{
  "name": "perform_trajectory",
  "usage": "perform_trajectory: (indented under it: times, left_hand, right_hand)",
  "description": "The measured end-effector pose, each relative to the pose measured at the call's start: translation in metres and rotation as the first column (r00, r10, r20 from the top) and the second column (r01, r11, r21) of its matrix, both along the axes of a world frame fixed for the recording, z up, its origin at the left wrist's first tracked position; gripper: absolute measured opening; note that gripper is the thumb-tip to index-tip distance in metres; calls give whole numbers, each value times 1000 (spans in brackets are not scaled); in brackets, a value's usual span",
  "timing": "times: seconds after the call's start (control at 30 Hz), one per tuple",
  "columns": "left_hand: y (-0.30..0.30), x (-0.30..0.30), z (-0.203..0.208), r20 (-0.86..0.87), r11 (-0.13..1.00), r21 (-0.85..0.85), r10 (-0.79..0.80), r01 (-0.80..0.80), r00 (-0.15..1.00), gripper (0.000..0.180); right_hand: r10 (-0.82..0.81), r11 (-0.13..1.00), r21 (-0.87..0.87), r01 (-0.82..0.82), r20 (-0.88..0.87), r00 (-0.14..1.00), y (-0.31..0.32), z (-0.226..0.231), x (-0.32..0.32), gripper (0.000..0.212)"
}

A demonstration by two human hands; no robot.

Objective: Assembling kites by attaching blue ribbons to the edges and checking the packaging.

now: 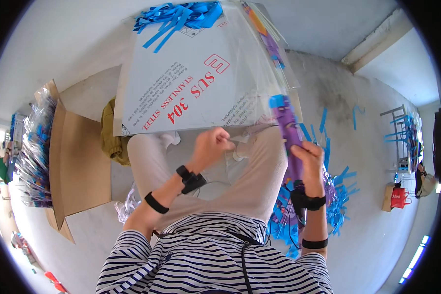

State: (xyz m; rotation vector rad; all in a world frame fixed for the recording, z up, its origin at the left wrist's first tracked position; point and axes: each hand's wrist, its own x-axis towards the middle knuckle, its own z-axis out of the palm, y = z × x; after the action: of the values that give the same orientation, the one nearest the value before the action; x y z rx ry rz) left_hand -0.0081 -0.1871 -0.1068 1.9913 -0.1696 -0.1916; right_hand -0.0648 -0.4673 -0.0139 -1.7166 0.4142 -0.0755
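My right hand (307, 164) is closed around a long, narrow purple item (290, 125) with printed marks and a blue end; I cannot make out its exact kind. It stands up and away from me beside the table's right front corner. Above my lap, near the table's front edge, my left hand (211, 147) has its fingers curled in. Whatever it might hold is hidden. The table (152, 83) has a pale covering with red and black print. At its right side lies a similar purple and orange strip (266, 36) among clear plastic sleeves (240, 54).
A pile of blue ribbon strips (186, 17) lies at the table's far edge. An open cardboard box (81, 161) stands left, with plastic-wrapped pieces (34, 152) beyond it. Blue and purple strips (340, 196) heap on the floor at my right. An olive cloth (111, 134) hangs by my left knee.
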Motion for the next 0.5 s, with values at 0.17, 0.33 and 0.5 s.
perform_trajectory:
  times: [0.17,0.33,0.5]
  left_hand:
    - [8,19,-46,-56,968,246,72,-56,996,34]
    - [7,8,-81,-375,831,523,24,190,927,44]
    - [-41,15,-47,-628,827,-534,-250,-175,737,21]
  right_hand:
    - [-96,995,14,96,15,995,-39,-18,-14,27]
    - [-66,994,86,68,-25,998,-30,-23,-13,24]
    - [64,953,302,-30,-105,992,-12,-15,0,8]
